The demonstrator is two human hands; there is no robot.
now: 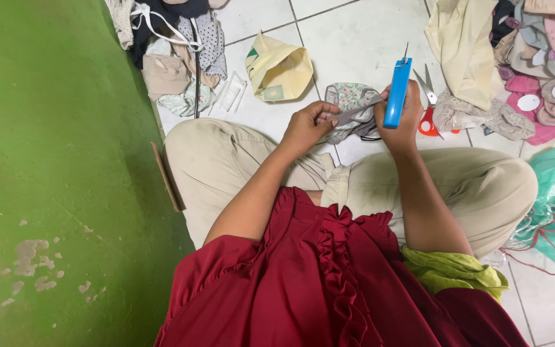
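I am watching the left hand (303, 125) pinching one end of a thin grey strap (354, 112) with its fingers closed tight, while the right hand (401, 115) is wrapped fully around a blue handled tool (397, 93) held upright over the lap. The strap is hanging in the air between both hands, joined to a flowered cloth piece (352, 97) on the tiled floor (354, 38). I think the work is only partly done, since piles of cloth (547, 64) are waiting near the red scissors (427, 109).
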